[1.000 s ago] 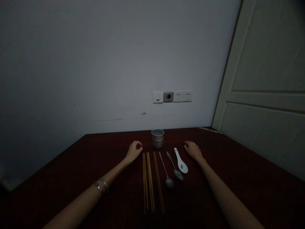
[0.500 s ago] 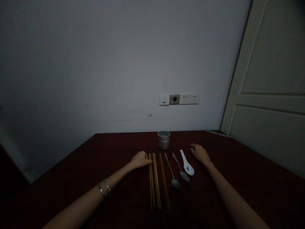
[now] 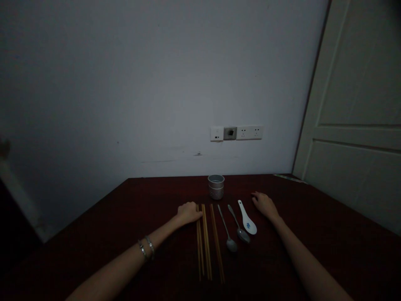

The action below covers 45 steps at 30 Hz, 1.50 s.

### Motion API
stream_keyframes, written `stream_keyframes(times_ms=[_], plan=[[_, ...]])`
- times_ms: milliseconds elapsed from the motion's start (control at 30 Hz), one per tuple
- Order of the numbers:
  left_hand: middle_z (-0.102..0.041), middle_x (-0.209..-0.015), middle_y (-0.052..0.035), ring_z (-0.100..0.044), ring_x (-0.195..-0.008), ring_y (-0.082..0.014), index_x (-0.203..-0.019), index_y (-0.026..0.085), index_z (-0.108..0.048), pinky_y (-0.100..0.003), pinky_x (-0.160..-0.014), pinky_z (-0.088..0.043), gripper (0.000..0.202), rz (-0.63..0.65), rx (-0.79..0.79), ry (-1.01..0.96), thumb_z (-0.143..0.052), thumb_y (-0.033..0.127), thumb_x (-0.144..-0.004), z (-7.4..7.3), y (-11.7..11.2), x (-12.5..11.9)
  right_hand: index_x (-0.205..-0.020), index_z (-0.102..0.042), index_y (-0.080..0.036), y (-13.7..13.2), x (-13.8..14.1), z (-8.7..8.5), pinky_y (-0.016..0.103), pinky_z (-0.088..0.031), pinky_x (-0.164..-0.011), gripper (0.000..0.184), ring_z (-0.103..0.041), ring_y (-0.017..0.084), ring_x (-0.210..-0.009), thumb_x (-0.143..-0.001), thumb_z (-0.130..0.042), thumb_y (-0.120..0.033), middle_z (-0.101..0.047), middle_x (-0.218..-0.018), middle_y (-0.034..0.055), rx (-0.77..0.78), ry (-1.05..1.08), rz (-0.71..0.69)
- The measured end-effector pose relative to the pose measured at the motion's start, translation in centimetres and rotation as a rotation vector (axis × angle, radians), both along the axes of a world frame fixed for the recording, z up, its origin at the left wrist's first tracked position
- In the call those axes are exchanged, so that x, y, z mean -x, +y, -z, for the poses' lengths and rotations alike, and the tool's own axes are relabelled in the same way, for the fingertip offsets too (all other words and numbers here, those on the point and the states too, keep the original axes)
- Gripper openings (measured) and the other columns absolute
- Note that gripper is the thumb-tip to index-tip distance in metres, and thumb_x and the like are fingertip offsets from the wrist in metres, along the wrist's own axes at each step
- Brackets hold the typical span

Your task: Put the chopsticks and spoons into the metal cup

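My left hand (image 3: 188, 212) is closed over the upper end of the leftmost pair of chopsticks (image 3: 199, 246), thumb toward the neighbouring pair. Next to it lie a second light wooden pair of chopsticks (image 3: 206, 246) and a browner pair (image 3: 217, 246). Further right are a long-handled metal spoon (image 3: 231, 245), another metal spoon (image 3: 243, 235) and a white soup spoon (image 3: 249, 225) with a blue mark. My right hand (image 3: 265, 205) rests on the table beside the white spoon, fingers loosely stretched, holding nothing. A ribbed metal cup (image 3: 216, 188) stands upright beyond the utensils.
The dark red table (image 3: 150, 196) meets a pale wall (image 3: 163, 83) at the back. Sockets and a switch (image 3: 249, 132) sit on that wall. A panelled door (image 3: 354, 159) rises at the right. A thin strip (image 3: 288, 178) lies at the back right.
My left hand has shifted slightly right and now covers more of the leftmost chopsticks' upper end. The whole view has tilted a little; the right hand stays resting.
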<state>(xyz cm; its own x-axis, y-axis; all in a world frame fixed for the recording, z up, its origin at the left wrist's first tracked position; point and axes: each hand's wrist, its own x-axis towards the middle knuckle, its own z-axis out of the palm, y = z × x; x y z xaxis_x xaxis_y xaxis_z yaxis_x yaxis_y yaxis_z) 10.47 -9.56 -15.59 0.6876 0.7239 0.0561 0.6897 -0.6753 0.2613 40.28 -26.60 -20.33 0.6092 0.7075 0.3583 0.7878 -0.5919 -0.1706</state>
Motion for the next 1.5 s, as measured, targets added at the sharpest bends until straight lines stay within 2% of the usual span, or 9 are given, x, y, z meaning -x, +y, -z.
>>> stream_keyframes(times_ms=[300, 633, 800, 900, 967, 1033, 1167, 1300, 1500], plan=[[-0.066, -0.094, -0.0146, -0.063, -0.087, -0.0277, -0.089, 0.015, -0.066, -0.033, -0.069, -0.048, 0.038, -0.031, -0.037, 0.136, -0.051, 0.043, -0.069, -0.7, -0.8, -0.3, -0.112, -0.060, -0.009, 0.0, -0.1, 0.1, 0.034, -0.038, -0.093, 0.040, -0.050, 0.025, -0.112, -0.081, -0.037, -0.021, -0.056, -0.119, 0.0153, -0.027, 0.030, -0.013], [-0.068, -0.086, -0.0141, -0.064, -0.080, -0.0240, -0.080, 0.015, -0.068, -0.026, -0.061, -0.046, 0.028, -0.037, 0.002, 0.048, -0.056, 0.037, -0.066, -0.4, -0.4, -0.7, -0.110, -0.060, -0.010, 0.1, -0.2, 0.2, 0.033, -0.038, -0.092, 0.039, -0.051, 0.024, -0.110, -0.081, -0.038, -0.022, -0.057, -0.117, 0.0147, -0.047, 0.047, -0.014], [-0.067, -0.073, -0.0126, -0.063, -0.066, -0.0193, -0.069, 0.013, -0.067, -0.022, -0.051, -0.038, 0.028, -0.027, 0.004, -0.064, -0.055, 0.038, -0.065, -1.7, 0.5, -1.1, -0.110, -0.060, -0.010, 0.3, -0.5, -0.1, 0.034, -0.040, -0.090, 0.040, -0.055, 0.024, -0.104, -0.080, -0.038, -0.024, -0.061, -0.112, 0.0136, -0.201, 0.151, -0.013], [-0.063, -0.063, -0.0098, -0.057, -0.054, -0.0148, -0.060, 0.012, -0.064, -0.021, -0.046, -0.032, 0.025, 0.001, -0.026, -0.157, -0.054, 0.034, -0.064, -3.4, 0.9, -1.6, -0.108, -0.060, -0.009, 1.1, 0.1, -2.5, 0.036, -0.042, -0.087, 0.040, -0.060, 0.025, -0.097, -0.080, -0.037, -0.027, -0.064, -0.103, 0.0153, -0.435, 0.257, 0.017], [-0.058, -0.054, -0.0061, -0.051, -0.048, -0.0120, -0.054, 0.012, -0.062, -0.021, -0.044, -0.028, 0.024, 0.034, -0.037, -0.238, -0.053, 0.032, -0.064, -4.8, 1.0, -1.9, -0.103, -0.063, -0.011, 1.9, 1.5, -5.3, 0.037, -0.043, -0.086, 0.036, -0.060, 0.025, -0.095, -0.079, -0.042, -0.027, -0.066, -0.100, 0.0148, -0.591, 0.348, -0.032], [-0.051, -0.046, -0.0018, -0.046, -0.045, -0.0103, -0.049, 0.013, -0.058, -0.022, -0.044, -0.025, 0.024, 0.064, -0.042, -0.336, -0.053, 0.032, -0.063, -6.4, 0.9, -2.2, -0.096, -0.064, -0.011, 2.8, 3.7, -8.6, 0.034, -0.047, -0.081, 0.029, -0.063, 0.023, -0.088, -0.076, -0.049, -0.025, -0.068, -0.091, 0.0140, -0.710, 0.623, -0.128], [-0.039, -0.041, 0.0035, -0.040, -0.043, -0.0090, -0.045, 0.014, -0.052, -0.021, -0.044, -0.022, 0.024, 0.073, -0.080, -0.539, -0.052, 0.031, -0.063, -9.4, 0.6, -2.5, -0.094, -0.063, -0.013, 3.4, 9.5, -13.6, 0.027, -0.053, -0.065, 0.027, -0.065, 0.017, -0.075, -0.074, -0.060, -0.030, -0.067, -0.094, 0.0134, -0.593, 1.321, -0.524], [-0.038, -0.043, 0.0050, -0.038, -0.044, -0.0082, -0.047, 0.015, -0.050, -0.021, -0.046, -0.023, 0.024, 0.083, -0.154, -0.674, -0.052, 0.032, -0.064, -11.3, 0.0, -2.5, -0.099, -0.059, -0.012, 3.0, 14.3, -15.1, 0.025, -0.053, -0.066, 0.033, -0.066, 0.015, -0.075, -0.071, -0.065, -0.028, -0.066, -0.096, 0.0132, -0.399, 1.445, -0.644], [-0.045, -0.048, 0.0035, -0.040, -0.047, -0.0087, -0.052, 0.016, -0.052, -0.022, -0.049, -0.025, 0.022, 0.082, -0.205, -0.679, -0.051, 0.031, -0.067, -12.0, -1.5, -2.2, -0.093, -0.061, -0.012, 3.7, 18.3, -14.6, 0.026, -0.054, -0.065, 0.033, -0.065, 0.013, -0.069, -0.069, -0.067, -0.033, -0.067, -0.085, 0.0088, -0.414, 1.424, -0.681]])
